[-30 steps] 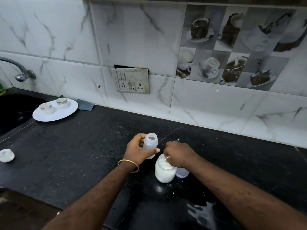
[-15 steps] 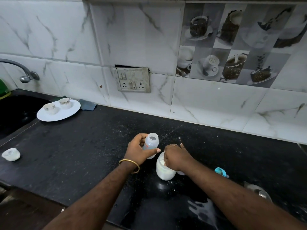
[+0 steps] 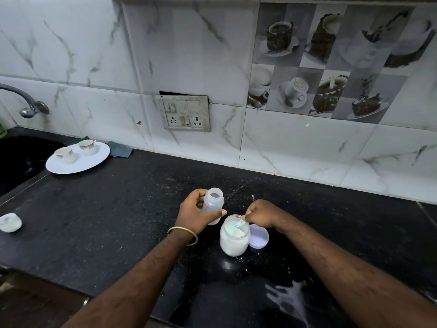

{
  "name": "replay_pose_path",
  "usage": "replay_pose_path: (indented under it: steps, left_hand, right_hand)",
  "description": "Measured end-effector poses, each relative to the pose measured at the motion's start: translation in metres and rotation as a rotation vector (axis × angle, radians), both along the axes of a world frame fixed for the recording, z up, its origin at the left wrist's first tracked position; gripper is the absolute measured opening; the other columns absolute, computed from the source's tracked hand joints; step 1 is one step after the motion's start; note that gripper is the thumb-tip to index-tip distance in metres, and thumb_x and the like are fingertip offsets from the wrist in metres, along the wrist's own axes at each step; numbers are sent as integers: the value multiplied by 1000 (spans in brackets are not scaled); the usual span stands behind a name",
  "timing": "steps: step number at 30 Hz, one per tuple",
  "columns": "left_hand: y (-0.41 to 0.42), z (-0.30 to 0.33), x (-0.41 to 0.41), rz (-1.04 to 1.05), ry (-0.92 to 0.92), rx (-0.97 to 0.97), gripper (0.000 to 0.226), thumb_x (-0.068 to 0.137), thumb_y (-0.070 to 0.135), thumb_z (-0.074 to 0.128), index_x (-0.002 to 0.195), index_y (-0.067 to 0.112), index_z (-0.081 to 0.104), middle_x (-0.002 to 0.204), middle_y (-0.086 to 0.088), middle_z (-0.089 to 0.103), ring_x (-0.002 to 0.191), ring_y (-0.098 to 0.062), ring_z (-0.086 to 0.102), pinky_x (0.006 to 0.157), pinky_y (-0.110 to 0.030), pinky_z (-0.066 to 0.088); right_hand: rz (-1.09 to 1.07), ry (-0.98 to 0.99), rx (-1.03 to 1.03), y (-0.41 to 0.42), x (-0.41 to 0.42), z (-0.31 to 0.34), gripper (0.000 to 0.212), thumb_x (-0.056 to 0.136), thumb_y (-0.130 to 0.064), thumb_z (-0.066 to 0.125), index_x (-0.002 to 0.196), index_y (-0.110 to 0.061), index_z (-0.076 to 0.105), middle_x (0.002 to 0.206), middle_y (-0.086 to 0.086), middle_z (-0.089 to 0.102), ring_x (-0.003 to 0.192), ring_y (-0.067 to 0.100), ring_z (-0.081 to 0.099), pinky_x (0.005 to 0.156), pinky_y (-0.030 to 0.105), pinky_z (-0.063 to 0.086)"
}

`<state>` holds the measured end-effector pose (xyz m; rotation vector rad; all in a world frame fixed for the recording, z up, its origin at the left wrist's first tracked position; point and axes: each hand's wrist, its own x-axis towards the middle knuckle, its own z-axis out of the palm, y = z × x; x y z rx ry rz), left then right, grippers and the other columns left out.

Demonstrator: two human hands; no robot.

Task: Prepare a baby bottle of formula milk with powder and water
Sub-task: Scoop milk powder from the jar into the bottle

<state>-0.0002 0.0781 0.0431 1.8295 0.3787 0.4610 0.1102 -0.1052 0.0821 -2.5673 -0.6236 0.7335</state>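
Right hand (image 3: 259, 215) dips scoop (image 3: 239, 225) inside jar (image 3: 234, 240) rim.

Bottle (image 3: 213, 204) left of jar (image 3: 234, 240); lid (image 3: 259, 237) right.

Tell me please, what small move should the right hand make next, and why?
Probably lift the scoop out of the powder jar and carry it to the bottle. The right hand pinches the scoop's handle with its bowl down in the white powder, while the left hand holds the uncapped bottle upright just beside the jar, mouth open.
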Motion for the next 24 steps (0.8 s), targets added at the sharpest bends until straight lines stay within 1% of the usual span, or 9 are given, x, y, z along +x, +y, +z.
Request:
replay_pose_path:
  steps: [2, 5, 7, 11, 13, 15, 19, 22, 24]
  left_hand:
    - [-1, 1, 1, -4, -1, 1, 56, 57, 24, 95, 101, 29, 61, 102, 4, 72, 96, -15, 69, 85, -35, 59]
    - [-1, 2, 4, -9, 0, -1, 57, 57, 24, 94, 104, 26, 62, 103, 4, 72, 96, -15, 69, 85, -33, 58]
    - [-1, 2, 4, -9, 3, -2, 58, 58, 23, 94, 105, 24, 62, 103, 5, 72, 96, -14, 69, 84, -32, 58]
    - [-1, 2, 6, -12, 12, 3, 58, 58, 23, 94, 107, 22, 62, 104, 4, 72, 96, -13, 69, 85, -33, 58]
    - [0, 2, 6, -14, 13, 7, 57, 58, 23, 94, 106, 23, 62, 104, 4, 72, 96, -13, 69, 86, -34, 58]
    - [0, 2, 6, -16, 14, 3, 57, 58, 23, 94, 106, 23, 62, 104, 3, 72, 96, -13, 69, 87, -35, 58]
    - [0, 6, 8, -17, 5, -9, 58, 57, 26, 94, 106, 25, 62, 104, 4, 72, 97, -14, 69, 87, -36, 58]
    - [-4, 11, 12, -18, -12, -27, 58, 58, 22, 94, 106, 22, 63, 103, 2, 72, 96, -17, 69, 86, -34, 58]
    - [-6, 14, 16, -19, -25, -37, 58, 58, 20, 94, 107, 19, 63, 103, 1, 72, 97, -18, 69, 85, -32, 58]
  right_hand:
    - [-38, 6, 26, -4, 4, 0, 24, 90, -26, 69, 68, -19, 62, 77, -2, 63, 73, 11, 55, 57, 21, 39]
    - [-56, 7, 47, -9, 6, -3, 31, 91, -27, 68, 62, -20, 59, 70, -6, 59, 66, 8, 52, 55, 21, 38]
    - [-55, 2, 67, -11, 6, -4, 32, 91, -26, 67, 62, -21, 58, 73, -5, 61, 68, 7, 53, 56, 21, 38]
    - [-57, -6, 86, -12, 4, -5, 29, 92, -26, 65, 65, -23, 58, 90, -1, 66, 84, 12, 58, 64, 22, 41]
    - [-66, 9, 98, -13, 5, -7, 29, 92, -26, 65, 64, -22, 58, 91, 0, 66, 84, 13, 58, 65, 23, 42]
    - [-97, 47, 122, -15, 6, -9, 27, 92, -26, 66, 66, -20, 61, 90, 1, 67, 82, 13, 58, 64, 23, 42]
    - [-191, 139, 219, -23, 7, -8, 20, 91, -26, 68, 73, -17, 67, 81, 0, 64, 76, 11, 54, 67, 26, 41]
    - [-236, 198, 276, -31, 5, -4, 16, 92, -27, 66, 82, -16, 69, 84, 1, 62, 80, 13, 52, 67, 26, 39]
    - [-270, 260, 307, -36, 4, -4, 12, 93, -26, 64, 87, -17, 68, 87, 1, 62, 80, 12, 52, 67, 26, 40]
